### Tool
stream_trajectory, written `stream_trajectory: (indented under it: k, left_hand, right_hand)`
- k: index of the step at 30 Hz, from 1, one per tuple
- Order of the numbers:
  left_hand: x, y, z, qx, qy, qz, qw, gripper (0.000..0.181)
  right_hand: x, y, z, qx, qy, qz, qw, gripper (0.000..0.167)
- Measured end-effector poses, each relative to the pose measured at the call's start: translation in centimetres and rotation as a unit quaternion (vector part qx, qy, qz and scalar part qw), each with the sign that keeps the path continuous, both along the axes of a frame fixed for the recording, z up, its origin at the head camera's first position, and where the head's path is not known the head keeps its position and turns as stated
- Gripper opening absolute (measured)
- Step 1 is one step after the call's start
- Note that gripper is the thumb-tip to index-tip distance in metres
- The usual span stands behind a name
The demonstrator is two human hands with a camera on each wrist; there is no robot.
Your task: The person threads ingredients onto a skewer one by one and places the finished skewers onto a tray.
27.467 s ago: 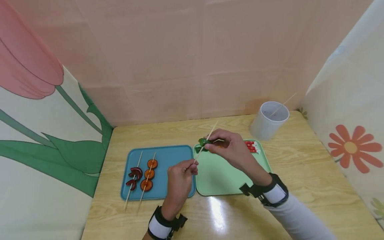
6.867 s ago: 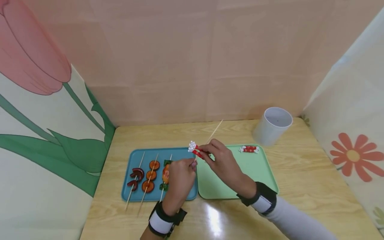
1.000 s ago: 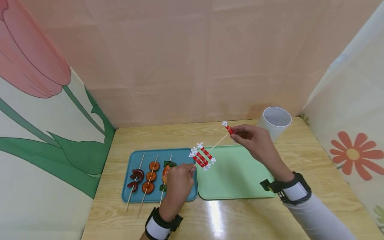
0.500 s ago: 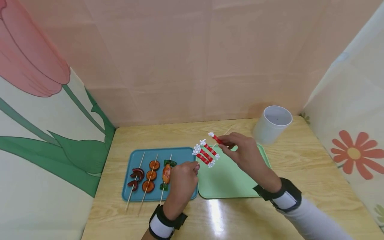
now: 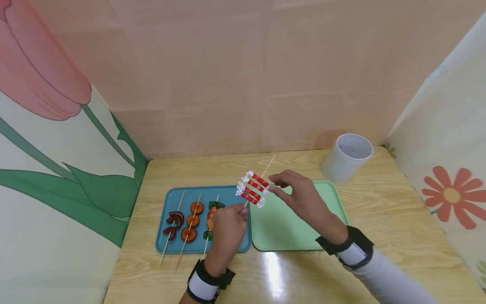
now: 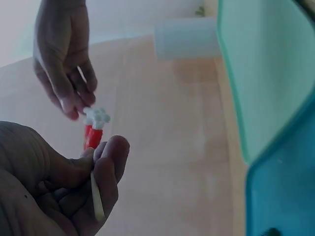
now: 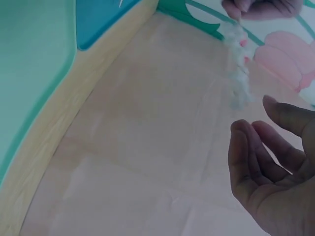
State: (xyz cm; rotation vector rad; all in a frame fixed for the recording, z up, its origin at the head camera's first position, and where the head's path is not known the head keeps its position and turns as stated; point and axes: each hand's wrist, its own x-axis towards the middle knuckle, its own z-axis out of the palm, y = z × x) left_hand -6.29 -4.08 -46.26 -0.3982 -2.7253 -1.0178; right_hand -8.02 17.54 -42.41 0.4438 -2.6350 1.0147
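Observation:
My left hand point(image 5: 229, 228) pinches the lower end of a thin wooden skewer point(image 5: 268, 166), which slants up and to the right above the seam between the trays. Threaded on it are several red toy pieces with white knobbly ends point(image 5: 253, 188), side by side across the stick. My right hand point(image 5: 300, 198) is just right of these pieces. In the right wrist view, the right hand point(image 7: 275, 162) has thumb and fingers apart with nothing between them, below the blurred white ends. In the left wrist view, the left thumb and fingers grip the skewer's pale butt point(image 6: 97, 199).
On the blue tray point(image 5: 237, 195) lie 3 loaded skewers: dark red curls point(image 5: 175, 218), orange-brown round slices point(image 5: 193, 220), and an orange piece between green ones point(image 5: 216, 204). A bare green tray point(image 5: 292, 228) adjoins it. Behind stands a white cup point(image 5: 343, 162) by the wall.
The right hand has slid the last red piece down the skewer to the others and let go. Longer ago, the green-and-orange skewer was in hand and red pieces lay on the green tray.

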Motion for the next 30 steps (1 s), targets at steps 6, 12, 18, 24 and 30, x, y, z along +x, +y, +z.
stream_trajectory:
  k: [6,12,18,24,30]
  left_hand:
    - [0.3,-1.7,-3.0,0.005,-0.099,0.027,0.9947,0.03]
    - [0.7,-2.9,-5.7,0.002,-0.194,0.038,0.9802,0.046]
    - [0.7,-3.2,-7.3,-0.06,-0.198,0.006,0.9784,0.042]
    - [0.6,-2.9,-7.8,-0.139,-0.172,0.018,0.9751,0.026]
    - [0.6,-2.4,-7.5,-0.221,-0.144,0.045,0.9637,0.03]
  right_hand:
    - [0.6,1.5,-0.9,0.014,-0.042,-0.031,0.9985,0.024]
    - [1.2,2.7,-2.2,0.02,-0.063,-0.038,0.997,0.019]
    - [1.8,3.1,-3.3,0.019,-0.057,-0.045,0.9972,0.017]
    - [2.5,3.3,-4.4,0.019,-0.083,-0.046,0.9953,0.017]
    - [3.1,3.5,-5.4,0.012,-0.081,-0.046,0.9955,0.014]
